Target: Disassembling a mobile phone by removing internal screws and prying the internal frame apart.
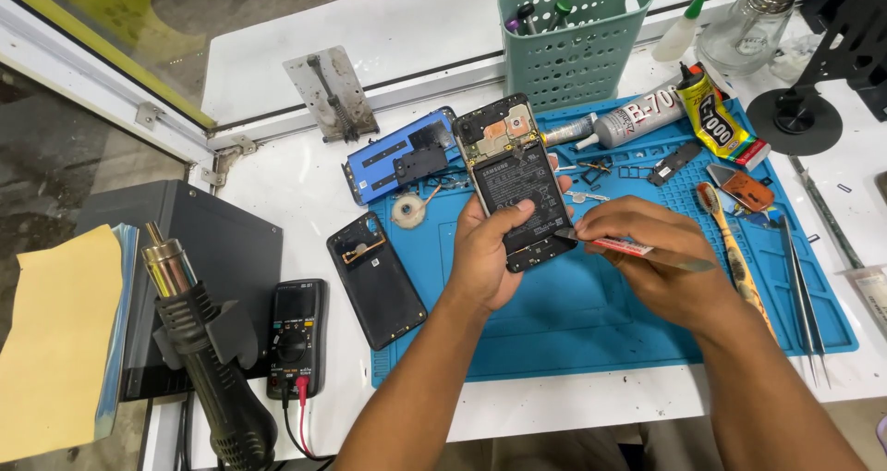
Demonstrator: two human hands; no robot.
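Head view. The left hand (488,258) is holding an opened phone (514,180), back cover off and battery showing, tilted above the blue mat (591,323) near the middle of the counter (277,194); its grip is wrapping the phone's lower half, thumb lying across the battery. The right hand (647,258) is pinching a thin flat metal tool (637,247), its tip touching the phone's lower right edge.

Lying around them: a black back cover (376,279) to the left of the mat, a blue phone shell (399,155) farther off, a green basket (577,41) at the far edge, glue tubes (647,110) and a toothbrush (735,249) to the right, tweezers (802,286) at the right margin, and a heat gun (208,351) and multimeter (297,337) at the near left.

Risk, as a judgement: the metal tip is working right beside the battery, so a slip could be piercing the cell or scraping a connector; the one-handed hold could also be letting the phone twist under prying force.

Hard to make out: the exact part under the tool tip, hidden by the fingers; the small loose pieces on the far mat; the heat gun's cord, cut off at the bottom edge.
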